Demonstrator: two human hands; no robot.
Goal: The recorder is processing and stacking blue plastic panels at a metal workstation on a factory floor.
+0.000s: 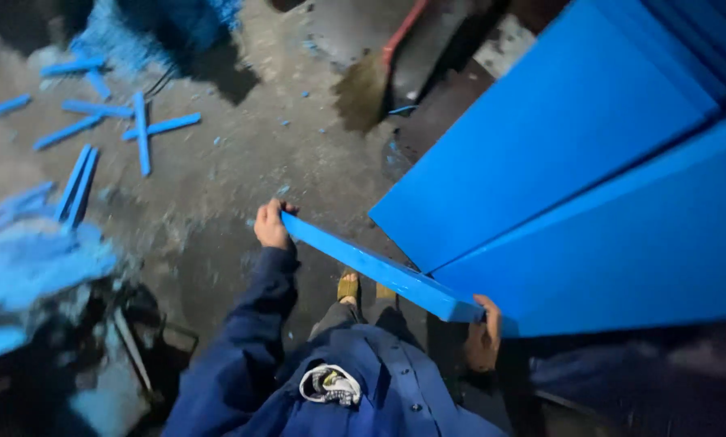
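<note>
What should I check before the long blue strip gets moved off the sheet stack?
1. Left hand grips the far end of the blue strip: ok.
2. Right hand grips the near end: ok.
3. Strip fully free of the big blue sheets: cannot tell; its near end lies against their edge.
4. Floor under the strip free of scrap: not ok; cut blue strips and crumbs lie about.
5. Feet out from under the strip: not ok; they are right beneath it.
6. Broom out of the way: ok.
</note>
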